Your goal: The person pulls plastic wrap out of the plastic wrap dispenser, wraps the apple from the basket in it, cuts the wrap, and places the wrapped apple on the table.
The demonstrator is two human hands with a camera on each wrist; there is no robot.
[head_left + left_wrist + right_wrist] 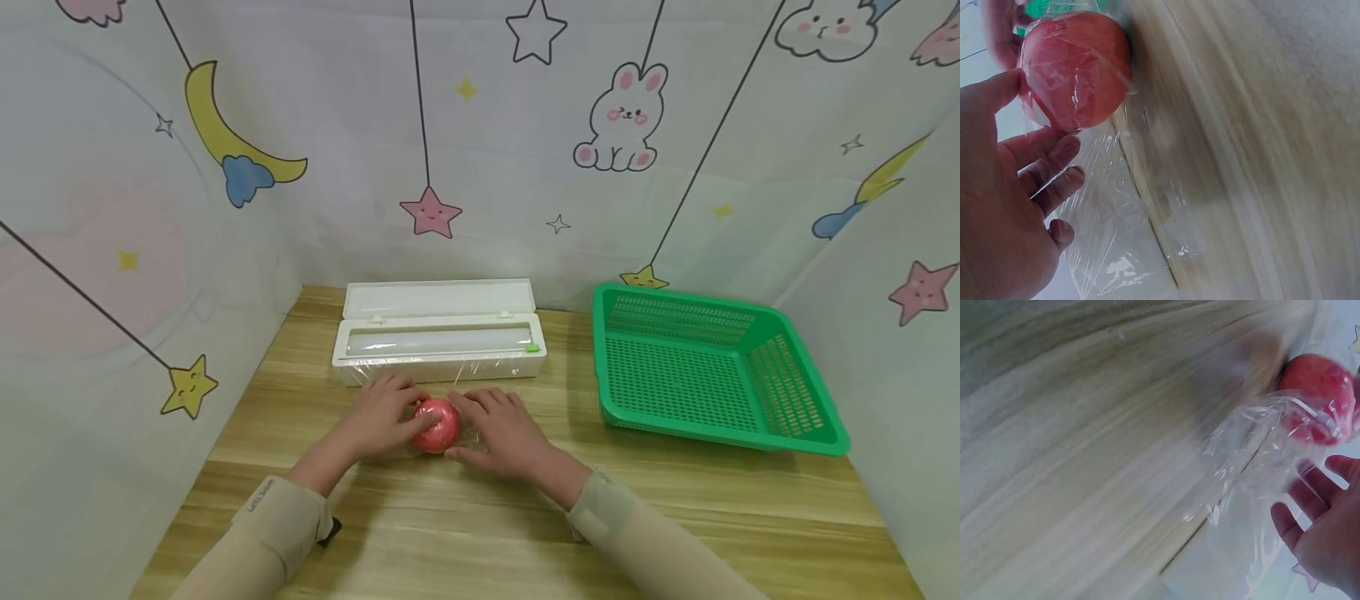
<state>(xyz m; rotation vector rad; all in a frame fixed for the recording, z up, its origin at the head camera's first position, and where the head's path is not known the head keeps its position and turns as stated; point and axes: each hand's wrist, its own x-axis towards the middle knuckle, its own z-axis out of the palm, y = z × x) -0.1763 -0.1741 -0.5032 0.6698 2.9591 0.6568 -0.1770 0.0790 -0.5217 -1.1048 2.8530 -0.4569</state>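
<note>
A round red apple sits on the table in front of the cling film box, with clear cling film drawn over it. My left hand holds the apple, thumb on its top and index finger against its side; the other fingers bend loosely beside it in the left wrist view. On the apple's other side is my right hand, its fingers spread and relaxed close to the loose, crumpled film. Whether the right fingertips touch the film is hard to tell.
The white box has its lid raised, a film roll inside and a green slider at its right end. A green plastic basket stands to the right. Printed cloth walls the wooden table.
</note>
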